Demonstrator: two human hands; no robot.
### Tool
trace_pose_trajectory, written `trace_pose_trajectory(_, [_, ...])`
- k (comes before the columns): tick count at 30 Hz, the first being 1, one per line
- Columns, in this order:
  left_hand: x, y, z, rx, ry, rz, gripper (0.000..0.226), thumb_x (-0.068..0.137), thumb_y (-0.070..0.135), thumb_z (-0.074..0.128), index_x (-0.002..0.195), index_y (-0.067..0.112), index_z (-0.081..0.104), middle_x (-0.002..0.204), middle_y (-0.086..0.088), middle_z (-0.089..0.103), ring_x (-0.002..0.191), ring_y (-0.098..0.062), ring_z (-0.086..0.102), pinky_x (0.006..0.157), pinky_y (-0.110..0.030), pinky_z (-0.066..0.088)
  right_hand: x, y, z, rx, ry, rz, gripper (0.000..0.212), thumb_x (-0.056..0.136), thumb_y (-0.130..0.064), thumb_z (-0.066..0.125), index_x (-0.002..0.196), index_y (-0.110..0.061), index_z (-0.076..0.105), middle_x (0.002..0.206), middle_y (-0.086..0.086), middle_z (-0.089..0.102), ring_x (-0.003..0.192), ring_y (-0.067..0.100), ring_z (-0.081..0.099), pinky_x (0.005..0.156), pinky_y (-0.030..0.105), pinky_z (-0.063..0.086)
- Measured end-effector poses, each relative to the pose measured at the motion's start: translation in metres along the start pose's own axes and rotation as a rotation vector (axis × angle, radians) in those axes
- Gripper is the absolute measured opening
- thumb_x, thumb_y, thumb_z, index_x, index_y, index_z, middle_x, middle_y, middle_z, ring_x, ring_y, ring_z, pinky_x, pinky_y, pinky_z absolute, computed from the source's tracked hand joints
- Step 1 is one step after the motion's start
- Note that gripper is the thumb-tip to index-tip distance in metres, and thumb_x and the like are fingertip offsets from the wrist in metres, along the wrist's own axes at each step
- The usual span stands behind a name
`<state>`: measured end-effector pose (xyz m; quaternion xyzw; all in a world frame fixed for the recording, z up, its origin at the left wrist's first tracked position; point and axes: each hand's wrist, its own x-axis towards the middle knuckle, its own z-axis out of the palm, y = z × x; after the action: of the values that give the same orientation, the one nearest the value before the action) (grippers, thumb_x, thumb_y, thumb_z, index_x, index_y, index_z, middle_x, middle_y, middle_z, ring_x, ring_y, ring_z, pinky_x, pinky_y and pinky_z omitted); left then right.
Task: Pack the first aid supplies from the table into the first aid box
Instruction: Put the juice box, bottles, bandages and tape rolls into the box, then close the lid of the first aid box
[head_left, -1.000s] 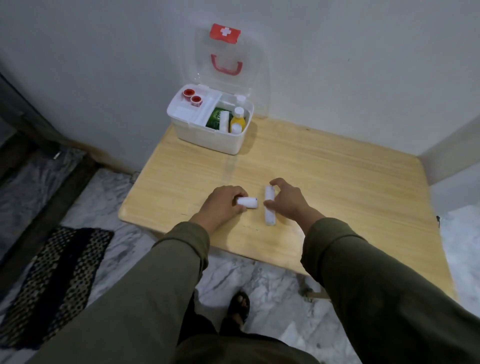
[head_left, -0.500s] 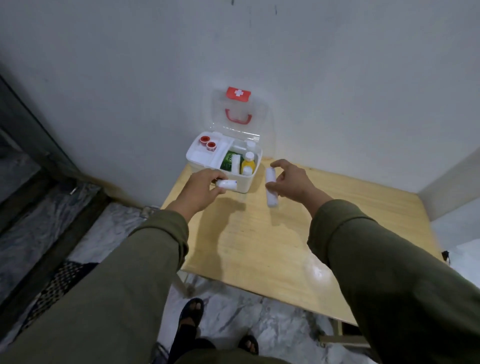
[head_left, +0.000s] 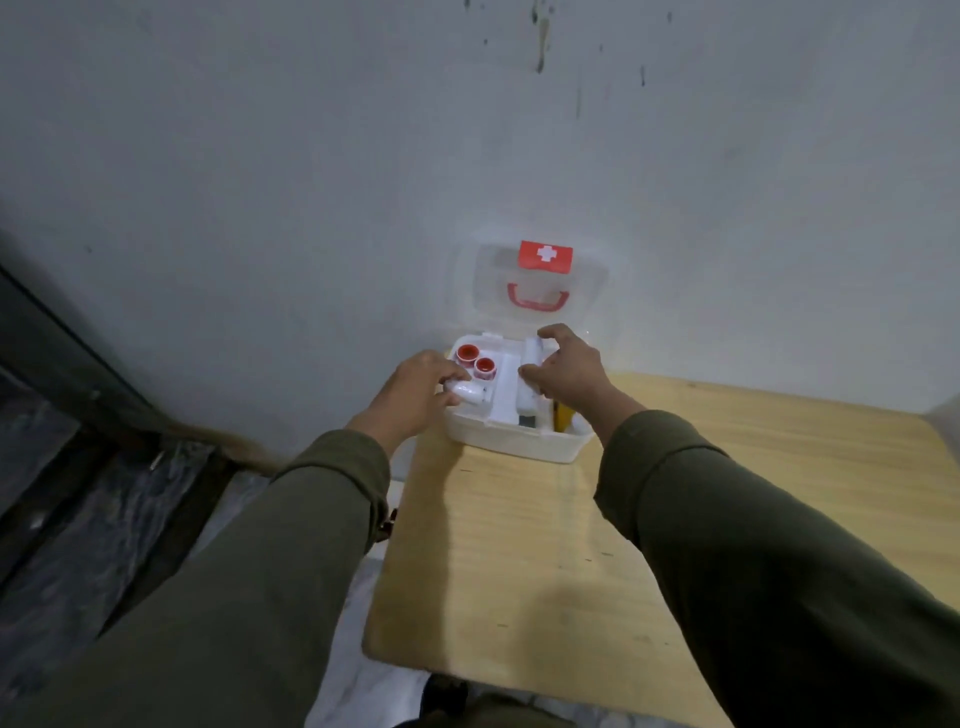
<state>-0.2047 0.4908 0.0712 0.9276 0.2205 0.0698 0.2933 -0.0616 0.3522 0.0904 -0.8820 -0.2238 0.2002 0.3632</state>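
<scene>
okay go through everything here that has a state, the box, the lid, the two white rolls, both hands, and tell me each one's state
Box: open, on the table.
Lid: raised, near the wall.
Short roll: held over the box's left side.
Long roll: held over the box's middle.
Left hand: grips the short roll.
Right hand: pinches the long roll.
</scene>
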Motion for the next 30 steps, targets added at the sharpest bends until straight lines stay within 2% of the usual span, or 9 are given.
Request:
trace_pose_trajectory(4, [0.016,-0.016,-0.003,0.016,-0.098,0.052,0.033,0.082,0.012,0.07,0.115,0.017,0.067,0.109,-0.005,0.056,0.099,-0.018,0.052,0.087,-0.025,0.038,0.014,-0.002,0.018,0.007,-0.01,0.064,0.058,0.081,-0.023,0.071,0.131,-0.024,0.041,0.12,0.009,0.06,0.088,0.019,0.059,0.07,0.026,0.049])
trace_pose_trajectory(9, [0.029,-0.023,-0.002,0.023,-0.183,0.07,0.039,0.081,0.025,0.072,0.119,0.018,0.066,0.12,-0.004,0.051,0.112,-0.02,0.048,0.099,-0.03,0.038,0.022,-0.002,0.032,-0.012,-0.01,0.099,0.058,0.08,-0.023,0.071,0.13,-0.02,0.042,0.118,0.013,0.063,0.099,0.026,0.064,0.082,0.033,0.054])
trace_pose_trajectory(12, [0.034,-0.026,-0.002,-0.005,-0.176,0.091,0.038,0.08,0.032,0.072,0.116,0.022,0.066,0.122,-0.002,0.051,0.113,-0.018,0.047,0.097,-0.029,0.037,0.024,-0.005,0.035,-0.05,0.007,0.112,0.058,0.079,-0.029,0.072,0.129,-0.02,0.044,0.115,0.01,0.064,0.096,0.025,0.065,0.08,0.03,0.052])
trace_pose_trajectory(14, [0.04,-0.026,-0.004,-0.074,-0.084,0.085,0.038,0.082,0.033,0.069,0.117,0.02,0.063,0.122,-0.002,0.051,0.11,-0.016,0.049,0.092,-0.025,0.038,0.023,-0.01,0.032,-0.013,0.101,0.116,0.049,0.084,-0.027,0.067,0.128,-0.018,0.045,0.105,0.007,0.065,0.098,0.025,0.065,0.079,0.029,0.05])
trace_pose_trajectory(17, [0.057,-0.017,-0.013,-0.248,0.179,0.034,0.043,0.087,0.033,0.063,0.126,0.019,0.052,0.129,-0.006,0.045,0.107,-0.015,0.051,0.088,-0.023,0.039,0.021,-0.02,0.016,0.195,0.44,0.087,0.034,0.092,-0.021,0.054,0.124,-0.016,0.043,0.082,-0.002,0.056,0.093,0.025,0.063,0.079,0.032,0.051])
trace_pose_trajectory(20, [0.079,-0.004,-0.027,-0.303,0.328,0.06,0.049,0.091,0.032,0.058,0.135,0.018,0.041,0.138,-0.01,0.037,0.119,-0.022,0.048,0.098,-0.031,0.042,0.024,-0.033,0.0,0.356,0.627,0.037,0.04,0.093,-0.029,0.049,0.13,-0.024,0.033,0.092,-0.002,0.054,0.091,0.024,0.062,0.08,0.034,0.052])
trace_pose_trajectory(24, [0.106,0.014,-0.037,-0.227,0.304,0.1,0.049,0.096,0.036,0.046,0.141,0.018,0.036,0.144,-0.011,0.033,0.131,-0.025,0.038,0.109,-0.042,0.035,0.032,-0.047,-0.011,0.366,0.479,-0.036,0.055,0.094,-0.041,0.045,0.142,-0.035,0.02,0.12,0.011,0.059,0.105,0.027,0.062,0.094,0.041,0.051])
trace_pose_trajectory(27, [0.117,0.018,-0.035,-0.143,0.207,0.078,0.05,0.098,0.042,0.036,0.142,0.018,0.034,0.148,-0.01,0.034,0.136,-0.027,0.032,0.111,-0.046,0.03,0.036,-0.054,-0.016,0.323,0.342,-0.045,0.061,0.092,-0.044,0.043,0.146,-0.031,0.019,0.135,0.013,0.052,0.115,0.031,0.057,0.099,0.05,0.048])
trace_pose_trajectory(30, [0.122,0.018,-0.035,-0.153,0.165,0.072,0.05,0.099,0.043,0.032,0.142,0.016,0.034,0.147,-0.011,0.037,0.135,-0.028,0.032,0.11,-0.046,0.03,0.034,-0.058,-0.019,0.321,0.298,-0.015,0.063,0.091,-0.045,0.044,0.146,-0.024,0.024,0.144,0.011,0.044,0.121,0.033,0.054,0.1,0.051,0.047])
